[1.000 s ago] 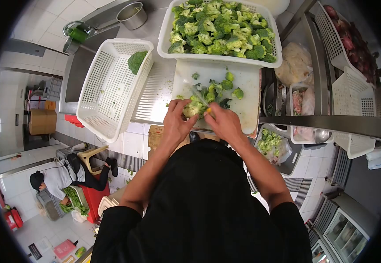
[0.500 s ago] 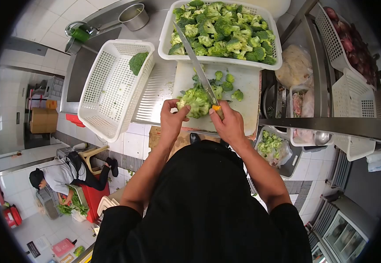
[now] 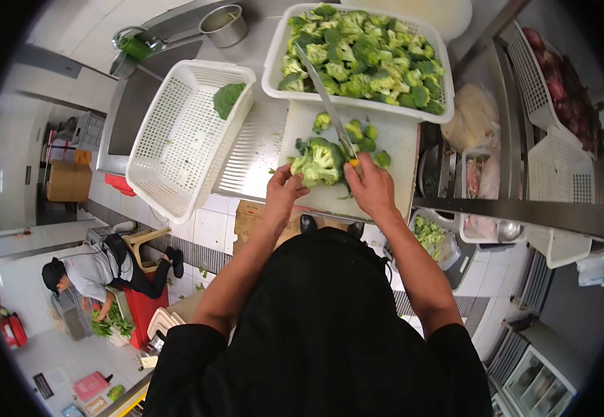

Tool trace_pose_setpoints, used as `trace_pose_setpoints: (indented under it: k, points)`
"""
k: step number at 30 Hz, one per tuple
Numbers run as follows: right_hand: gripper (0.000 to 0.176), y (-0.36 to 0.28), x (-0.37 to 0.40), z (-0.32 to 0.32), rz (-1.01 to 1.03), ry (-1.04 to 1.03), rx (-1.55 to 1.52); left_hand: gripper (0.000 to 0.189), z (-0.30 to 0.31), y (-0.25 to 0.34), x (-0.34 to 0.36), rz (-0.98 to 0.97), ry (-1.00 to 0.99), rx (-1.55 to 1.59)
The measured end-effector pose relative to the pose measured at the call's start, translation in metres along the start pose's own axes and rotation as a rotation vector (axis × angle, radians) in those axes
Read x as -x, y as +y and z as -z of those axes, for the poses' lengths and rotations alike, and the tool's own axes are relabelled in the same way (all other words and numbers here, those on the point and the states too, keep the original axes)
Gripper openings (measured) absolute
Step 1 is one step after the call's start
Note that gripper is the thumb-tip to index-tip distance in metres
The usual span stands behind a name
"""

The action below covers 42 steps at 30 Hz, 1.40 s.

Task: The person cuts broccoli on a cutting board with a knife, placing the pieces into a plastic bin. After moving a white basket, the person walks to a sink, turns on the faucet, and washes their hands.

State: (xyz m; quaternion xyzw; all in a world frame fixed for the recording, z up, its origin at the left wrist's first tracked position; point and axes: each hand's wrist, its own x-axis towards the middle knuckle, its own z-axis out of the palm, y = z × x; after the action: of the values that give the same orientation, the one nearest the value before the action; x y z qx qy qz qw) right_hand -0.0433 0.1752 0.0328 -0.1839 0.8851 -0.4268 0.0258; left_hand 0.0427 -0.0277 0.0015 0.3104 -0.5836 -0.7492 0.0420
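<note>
My right hand (image 3: 369,182) is closed round the yellow handle of a long knife (image 3: 328,104), whose blade points up and away over the front rim of the full basket. A partly cut broccoli head (image 3: 318,161) is on the white cutting board (image 3: 400,149), just left of the knife. The fingers of my left hand (image 3: 286,189) are curled at its left side and grip its edge. Several small broccoli florets (image 3: 364,135) lie on the board beyond and to the right of the blade.
Behind the board stands a white basket (image 3: 272,73) heaped with florets. To the left, another white basket (image 3: 150,149) holds one broccoli head (image 3: 229,101). Trimmings fill a bag (image 3: 432,236) below right. A metal shelf post (image 3: 552,210) stands at right. A co-worker (image 3: 97,274) handles greens at lower left.
The broccoli head now shows its cut side more, with its stalk turned. Another floret lies behind it near the blade. My whole view has shifted slightly, and the knife remains in my right hand.
</note>
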Motion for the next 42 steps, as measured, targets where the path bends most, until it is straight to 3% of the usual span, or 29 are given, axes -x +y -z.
trace_pose_setpoints:
  k: [2, 4, 5, 7, 8, 11, 15, 17, 21, 25, 27, 33, 42]
  points:
    - [0.034, 0.003, 0.005, 0.007, -0.011, -0.055, 0.031, 0.049, 0.003, 0.014, 0.001, 0.123, -0.011, -0.173]
    - [0.037, 0.012, 0.013, 0.005, -0.026, -0.120, 0.063, 0.048, 0.021, -0.025, -0.016, -0.378, 0.117, -0.578]
    - [0.037, 0.021, 0.020, 0.002, -0.016, -0.134, 0.062, 0.050, 0.023, -0.031, -0.020, -0.547, 0.143, -0.570]
    - [0.038, 0.022, 0.034, 0.012, -0.049, -0.162, 0.031, 0.058, 0.020, -0.009, -0.007, -0.509, 0.014, -0.529]
    - [0.037, 0.020, 0.041, 0.018, -0.063, -0.170, 0.061, 0.062, 0.023, -0.011, -0.007, -0.662, -0.013, -0.668]
    - [0.034, -0.004, 0.059, 0.047, -0.133, -0.245, 0.092, 0.065, 0.022, -0.015, -0.003, -0.656, -0.024, -0.820]
    - [0.031, -0.017, 0.081, 0.075, -0.068, -0.268, 0.187, 0.064, 0.023, -0.017, -0.005, -0.602, -0.100, -0.740]
    - [0.028, -0.025, 0.089, 0.088, -0.185, -0.325, 0.140, 0.063, 0.019, -0.019, -0.003, -0.576, -0.117, -0.721]
    - [0.029, -0.042, 0.100, 0.108, -0.217, -0.374, 0.257, 0.064, 0.019, -0.014, 0.000, -0.524, -0.102, -0.681]
    - [0.030, -0.051, 0.114, 0.122, -0.162, -0.417, 0.285, 0.065, 0.022, -0.016, -0.005, -0.799, -0.100, -0.836]
    - [0.029, -0.056, 0.115, 0.127, -0.238, -0.519, 0.319, 0.063, 0.023, -0.009, -0.003, -0.603, -0.149, -0.768]
    - [0.031, -0.068, 0.113, 0.123, -0.282, -0.573, 0.448, 0.059, 0.022, -0.002, -0.001, -0.580, -0.090, -0.758]
    - [0.027, -0.096, 0.078, 0.114, -0.162, -0.707, 0.681, 0.046, 0.027, -0.005, -0.006, -0.560, -0.128, -0.686]
